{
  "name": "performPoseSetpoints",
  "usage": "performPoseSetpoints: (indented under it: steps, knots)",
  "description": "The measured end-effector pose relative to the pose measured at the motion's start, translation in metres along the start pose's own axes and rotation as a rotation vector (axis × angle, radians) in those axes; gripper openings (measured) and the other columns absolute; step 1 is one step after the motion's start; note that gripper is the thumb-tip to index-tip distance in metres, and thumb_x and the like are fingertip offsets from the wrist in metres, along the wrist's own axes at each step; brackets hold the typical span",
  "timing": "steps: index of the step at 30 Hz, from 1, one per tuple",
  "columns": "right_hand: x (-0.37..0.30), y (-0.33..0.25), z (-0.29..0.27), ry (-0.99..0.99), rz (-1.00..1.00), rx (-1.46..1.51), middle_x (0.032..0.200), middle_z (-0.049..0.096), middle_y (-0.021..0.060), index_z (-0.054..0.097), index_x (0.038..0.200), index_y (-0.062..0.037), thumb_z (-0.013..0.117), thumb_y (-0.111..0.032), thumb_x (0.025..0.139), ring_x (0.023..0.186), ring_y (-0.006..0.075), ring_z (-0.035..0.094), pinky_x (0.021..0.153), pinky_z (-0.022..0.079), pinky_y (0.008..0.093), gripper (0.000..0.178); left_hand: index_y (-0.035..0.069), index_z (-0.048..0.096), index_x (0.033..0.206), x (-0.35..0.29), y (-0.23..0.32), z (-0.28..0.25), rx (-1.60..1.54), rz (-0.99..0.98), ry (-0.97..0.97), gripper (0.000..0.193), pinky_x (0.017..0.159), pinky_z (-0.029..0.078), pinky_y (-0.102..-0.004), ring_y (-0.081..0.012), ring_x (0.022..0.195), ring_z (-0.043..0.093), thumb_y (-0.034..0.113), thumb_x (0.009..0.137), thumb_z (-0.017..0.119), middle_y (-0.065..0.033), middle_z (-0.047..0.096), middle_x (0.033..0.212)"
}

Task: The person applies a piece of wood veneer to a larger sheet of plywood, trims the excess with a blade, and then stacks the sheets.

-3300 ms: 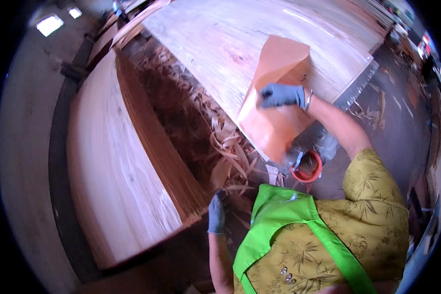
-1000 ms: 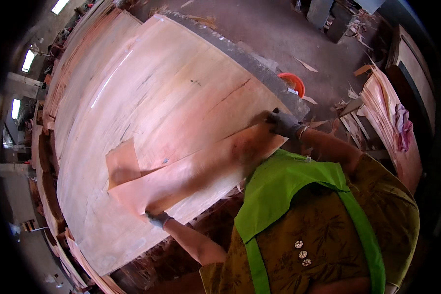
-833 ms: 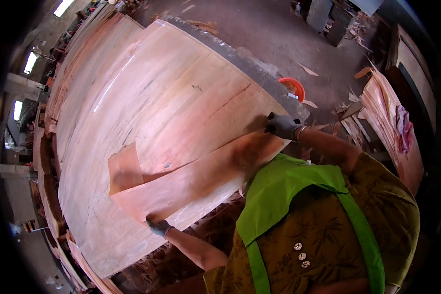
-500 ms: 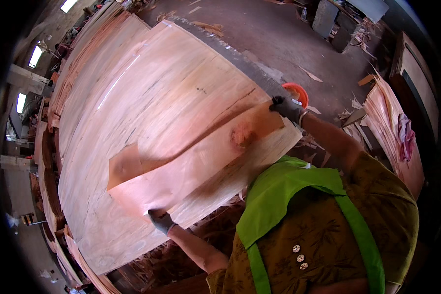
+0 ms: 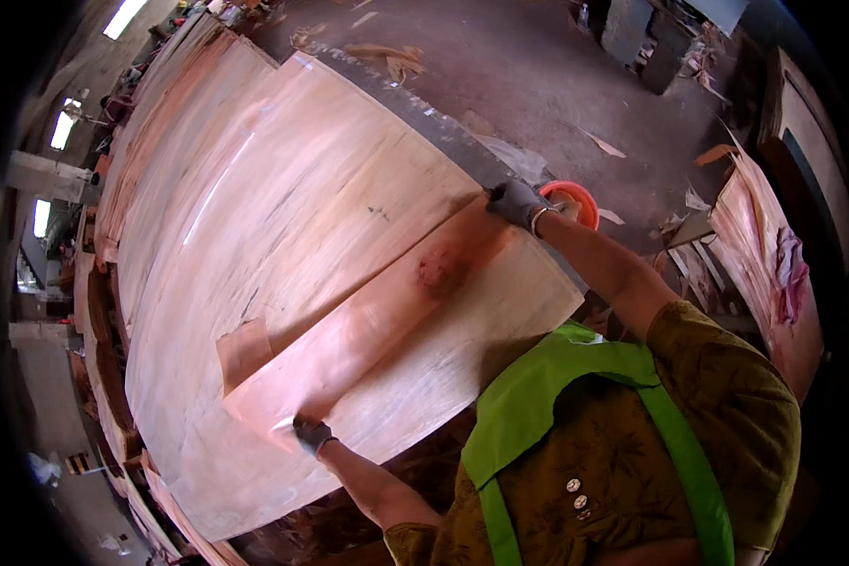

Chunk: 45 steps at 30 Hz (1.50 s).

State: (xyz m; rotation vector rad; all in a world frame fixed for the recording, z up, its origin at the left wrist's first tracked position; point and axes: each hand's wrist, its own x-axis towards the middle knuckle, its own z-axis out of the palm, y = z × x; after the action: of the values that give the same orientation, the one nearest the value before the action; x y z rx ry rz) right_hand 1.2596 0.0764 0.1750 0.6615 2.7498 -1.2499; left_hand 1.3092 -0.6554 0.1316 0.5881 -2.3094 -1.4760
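A long strip of pinkish wood veneer (image 5: 354, 330) with a dark red knot lies slantwise over a broad pale veneer sheet (image 5: 283, 189). My left hand (image 5: 313, 435), in a grey glove, is closed on the strip's near-left corner. At its far-right end my right hand (image 5: 517, 204), gloved too, pinches the other corner by the sheet's edge. The strip bows slightly between the hands and casts a shadow on the sheet. Next to its left end sits a small tan veneer piece (image 5: 243, 353), partly covered by the strip.
Beyond my right hand an orange-red bucket (image 5: 583, 200) stands on the floor. Stacked veneer sheets (image 5: 151, 151) run along the left. On the right lean pinkish veneer sheets (image 5: 759, 255) with a pink cloth (image 5: 790, 274). Veneer scraps (image 5: 391, 58) litter the floor.
My right hand has moved left with its end of the strip, away from the sheet's right corner. My left hand has shifted slightly right and nearer. The strip's far edge now lies flatter.
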Motion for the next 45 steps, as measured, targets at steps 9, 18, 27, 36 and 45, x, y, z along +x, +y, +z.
performPoseSetpoints:
  steps: [9, 18, 27, 36, 45]
  knots:
    - [0.002, 0.004, -0.018, -0.002, 0.127, -0.136, 0.1, 0.067, 0.0136, 0.066, 0.104, -0.0116, 0.068, -0.034, 0.073, 0.095, 0.0302, 0.063, 0.081, 0.048, 0.0364, 0.038, 0.0, 0.045, 0.125, -0.112, 0.177, 0.177, 0.167, 0.286, 0.645, 0.053, 0.098, 0.032, -0.0456, -0.0324, 0.116, 0.043, 0.035, 0.086, 0.053, -0.0194, 0.048, 0.125]
    - [0.019, 0.002, -0.001, -0.04, 0.099, -0.098, 0.092, 0.069, 0.0123, 0.069, 0.096, -0.007, 0.073, -0.026, 0.069, 0.086, 0.0216, 0.065, 0.076, 0.049, 0.0336, 0.033, 0.006, 0.034, 0.14, -0.197, 0.182, 0.331, 0.804, 0.824, -0.459, 0.064, 0.112, 0.01, -0.0515, -0.0281, 0.139, 0.021, 0.041, 0.089, 0.048, -0.0121, 0.027, 0.149]
    - [0.03, 0.016, -0.005, -0.037, 0.101, -0.024, 0.094, 0.068, 0.0148, 0.068, 0.097, -0.0047, 0.073, -0.026, 0.069, 0.087, 0.0251, 0.064, 0.077, 0.048, 0.0341, 0.035, 0.008, 0.041, 0.136, -0.207, 0.193, 0.345, 0.95, 0.81, -0.417, 0.062, 0.112, 0.013, -0.05, -0.029, 0.138, 0.024, 0.04, 0.084, 0.053, -0.0121, 0.033, 0.146]
    - [0.018, 0.001, -0.009, 0.279, -0.377, -0.173, 0.092, 0.065, 0.0203, 0.065, 0.103, -0.0083, 0.064, -0.018, 0.078, 0.091, 0.0395, 0.059, 0.078, 0.048, 0.0423, 0.027, 0.014, 0.058, 0.118, -0.178, 0.173, 0.342, 0.677, 0.863, -0.303, 0.038, 0.099, 0.034, -0.0477, -0.0321, 0.12, 0.045, 0.024, 0.081, 0.054, -0.0132, 0.051, 0.128]
    - [0.001, -0.07, 0.075, -0.24, -0.789, -0.548, 0.088, 0.067, 0.0077, 0.065, 0.099, -0.0167, 0.055, -0.028, 0.085, 0.076, 0.0279, 0.065, 0.059, 0.05, 0.0423, 0.021, 0.003, 0.051, 0.117, -0.185, 0.173, 0.348, 0.555, 0.716, -0.227, 0.04, 0.098, 0.035, -0.0493, -0.0356, 0.12, 0.045, 0.015, 0.08, 0.055, -0.0171, 0.052, 0.122]
